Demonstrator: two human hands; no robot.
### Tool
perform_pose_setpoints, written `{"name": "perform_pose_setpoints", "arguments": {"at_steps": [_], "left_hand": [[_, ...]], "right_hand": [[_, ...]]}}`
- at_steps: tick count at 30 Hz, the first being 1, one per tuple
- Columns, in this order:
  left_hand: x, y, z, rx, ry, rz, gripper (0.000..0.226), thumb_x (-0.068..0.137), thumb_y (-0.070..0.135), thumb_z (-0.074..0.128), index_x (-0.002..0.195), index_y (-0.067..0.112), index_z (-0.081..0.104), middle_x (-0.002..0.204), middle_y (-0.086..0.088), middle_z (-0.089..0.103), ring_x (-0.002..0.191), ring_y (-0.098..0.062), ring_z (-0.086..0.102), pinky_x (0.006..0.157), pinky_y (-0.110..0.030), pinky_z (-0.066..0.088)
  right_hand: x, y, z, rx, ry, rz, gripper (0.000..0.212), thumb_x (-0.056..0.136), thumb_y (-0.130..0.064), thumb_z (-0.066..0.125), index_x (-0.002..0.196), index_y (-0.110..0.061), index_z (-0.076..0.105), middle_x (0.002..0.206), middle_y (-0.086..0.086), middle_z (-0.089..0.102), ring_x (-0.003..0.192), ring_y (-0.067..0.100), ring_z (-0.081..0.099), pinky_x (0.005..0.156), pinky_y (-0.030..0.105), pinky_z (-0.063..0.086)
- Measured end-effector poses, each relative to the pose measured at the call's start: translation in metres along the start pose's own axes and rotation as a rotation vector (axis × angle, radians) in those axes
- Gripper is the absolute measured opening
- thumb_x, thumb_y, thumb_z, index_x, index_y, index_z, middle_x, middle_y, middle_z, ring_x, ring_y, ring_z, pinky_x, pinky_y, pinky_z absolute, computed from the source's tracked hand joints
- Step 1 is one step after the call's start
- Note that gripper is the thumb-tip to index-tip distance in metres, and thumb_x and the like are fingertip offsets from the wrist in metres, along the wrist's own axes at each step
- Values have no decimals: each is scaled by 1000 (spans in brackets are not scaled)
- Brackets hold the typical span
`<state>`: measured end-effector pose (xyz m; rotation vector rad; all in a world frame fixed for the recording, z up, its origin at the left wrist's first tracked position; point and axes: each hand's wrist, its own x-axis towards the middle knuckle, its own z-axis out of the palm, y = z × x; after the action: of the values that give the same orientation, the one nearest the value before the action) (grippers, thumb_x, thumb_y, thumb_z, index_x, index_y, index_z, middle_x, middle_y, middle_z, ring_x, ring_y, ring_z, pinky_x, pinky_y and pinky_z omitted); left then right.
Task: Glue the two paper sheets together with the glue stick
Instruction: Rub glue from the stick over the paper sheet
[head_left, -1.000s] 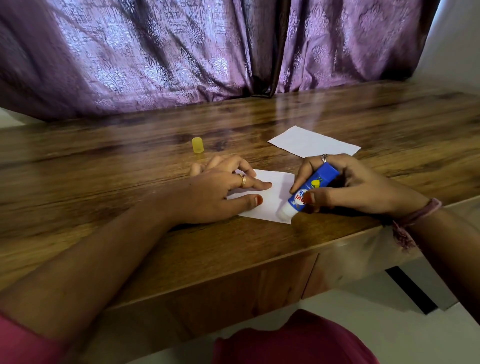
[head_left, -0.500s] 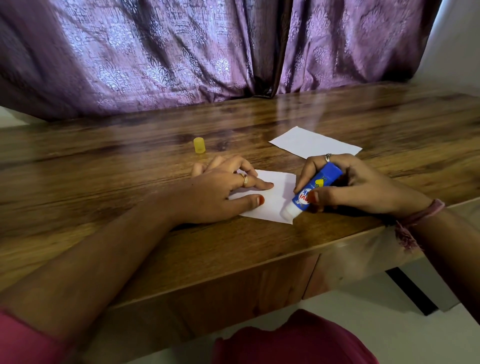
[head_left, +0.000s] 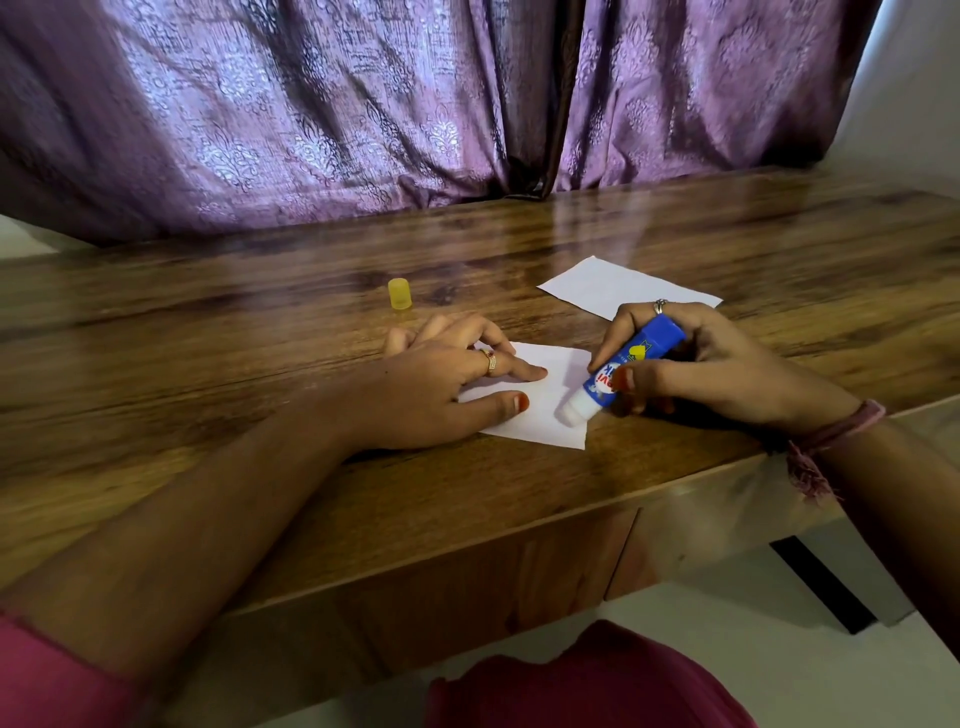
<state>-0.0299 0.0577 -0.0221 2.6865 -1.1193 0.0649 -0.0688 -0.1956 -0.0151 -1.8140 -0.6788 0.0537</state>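
A small white paper sheet lies near the front edge of the wooden table. My left hand rests flat on its left part, fingers spread, pinning it down. My right hand grips a blue glue stick, tilted with its white tip touching the sheet's right side. A second white sheet lies flat behind my right hand, partly hidden by it. The yellow glue cap stands upright on the table, behind my left hand.
Purple patterned curtains hang along the table's far edge. The table's front edge runs just below the near sheet, with a drawer front under it. My red-clad lap shows at the bottom.
The glue stick's tip has slid slightly up along the sheet's right side. My left hand has stayed on the paper.
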Motion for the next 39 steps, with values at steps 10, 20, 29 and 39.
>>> {"name": "perform_pose_setpoints", "arguments": {"at_steps": [10,20,29,39], "left_hand": [[1,-10,-8,-349,271,27,23,83,51,57,104,47,65,109,14,53,104,-2,51,86,-20,33],[-11,-86,-19,-708,705,-530,12,76,29,64,68,27,73,60,11,66,56,-2,53,58,-23,39],[-7,-90,-16,-720,672,-562,18,79,23,66,62,25,71,47,15,59,42,3,46,41,-11,34],[-4,-98,-13,-744,616,-566,13,81,24,65,74,15,71,53,12,60,50,-3,47,55,-25,36]], "right_hand": [[4,4,-3,216,291,-50,11,82,-12,60,90,-20,64,70,5,71,60,13,63,44,16,42],[20,8,-3,203,261,70,25,71,-9,67,93,-11,56,80,-1,74,77,9,69,67,17,54],[67,7,0,246,205,180,33,92,1,52,124,-8,51,106,11,64,93,17,65,101,40,43],[145,6,15,97,175,148,19,90,7,54,97,-11,57,77,0,56,58,-4,56,60,12,46]]}}
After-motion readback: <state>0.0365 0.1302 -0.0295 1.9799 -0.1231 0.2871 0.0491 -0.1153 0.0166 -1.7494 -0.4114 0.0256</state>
